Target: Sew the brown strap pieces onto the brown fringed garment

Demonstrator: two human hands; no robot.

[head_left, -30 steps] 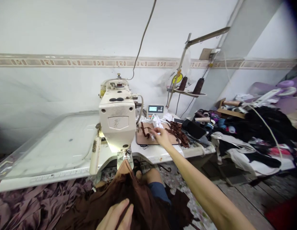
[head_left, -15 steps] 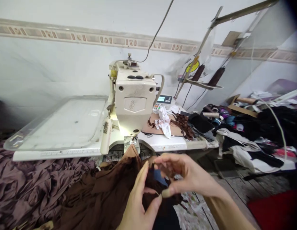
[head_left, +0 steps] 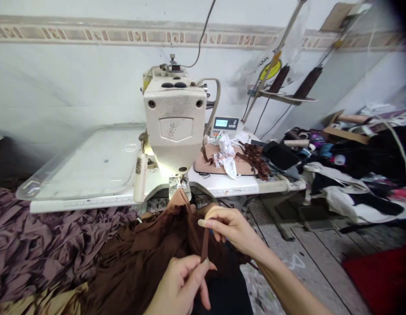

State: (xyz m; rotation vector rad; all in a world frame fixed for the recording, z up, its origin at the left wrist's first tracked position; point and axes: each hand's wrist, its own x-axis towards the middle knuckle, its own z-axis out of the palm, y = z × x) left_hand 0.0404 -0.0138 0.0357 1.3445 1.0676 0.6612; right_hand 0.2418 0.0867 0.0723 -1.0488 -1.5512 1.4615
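The brown strip [head_left: 205, 244] is thin, flat and soft, like a bit of ribbon; it is in the air between the 2 hands, just above the dark brown cloth [head_left: 144, 245], which lies in loose, smooth folds; the grip of the left hand [head_left: 183, 280] pinches the strip's low end with thumb and finger, and the grip of the right hand [head_left: 232, 227] pinches its top end the same way; the strip is pulled straight, and its long side runs away from the body, from the left hand up to the right hand, pointing toward the sewing machine [head_left: 175, 118]; that machine is hard, cream and boxy, with rough paint on its front; a tan corner [head_left: 179, 199] of cloth comes to a point at its foot; on the smooth white table [head_left: 232, 189] sits a flat tan pad [head_left: 244, 169] with crumpled white scraps [head_left: 227, 151] on top; 1 second ago the right hand was over at that pad and the left hand lay on the brown cloth; half a second ago the 2 hands were close together, and now they are apart with the strip stretched between them.
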